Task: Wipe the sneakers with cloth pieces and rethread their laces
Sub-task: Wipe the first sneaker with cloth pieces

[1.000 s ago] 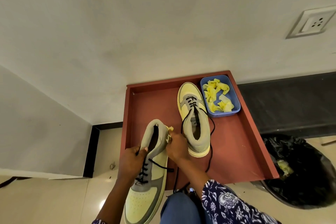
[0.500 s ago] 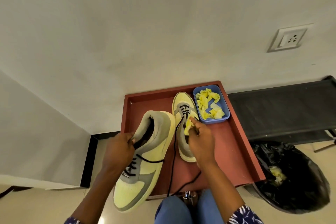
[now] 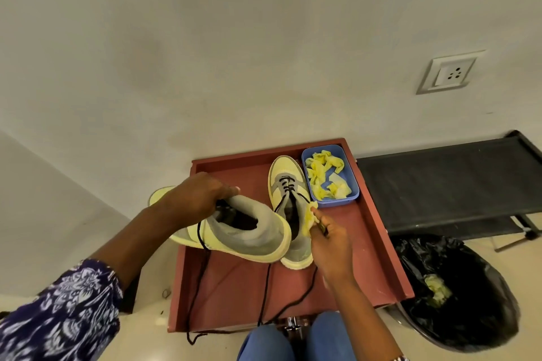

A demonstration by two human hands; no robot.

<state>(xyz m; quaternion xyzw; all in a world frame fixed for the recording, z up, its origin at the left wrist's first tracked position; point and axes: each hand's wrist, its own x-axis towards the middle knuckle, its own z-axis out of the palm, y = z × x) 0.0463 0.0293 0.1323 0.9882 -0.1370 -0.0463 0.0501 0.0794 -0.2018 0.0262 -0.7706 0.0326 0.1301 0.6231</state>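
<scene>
My left hand (image 3: 197, 196) grips a yellow-and-grey sneaker (image 3: 249, 233) by its tongue and collar, lifted above the red tray (image 3: 378, 246) and turned so its toe points left and its heel right. Black laces (image 3: 199, 266) hang from it to the tray's front. My right hand (image 3: 330, 239) pinches a small yellow cloth piece (image 3: 308, 218) just right of the held sneaker's heel. The second sneaker (image 3: 286, 173) lies on the tray with its toe toward the wall, partly hidden behind the first.
A blue tub (image 3: 350, 184) with several yellow cloth pieces sits in the tray's far right corner. A black-lined bin (image 3: 466, 296) with used cloth stands to the right, a black rack (image 3: 445, 181) behind it. My knees (image 3: 296, 340) are at the tray's front edge.
My left hand has raised the sneaker and swung its toe to the left. My right hand with the cloth came off the sneaker's heel and now hovers beside it.
</scene>
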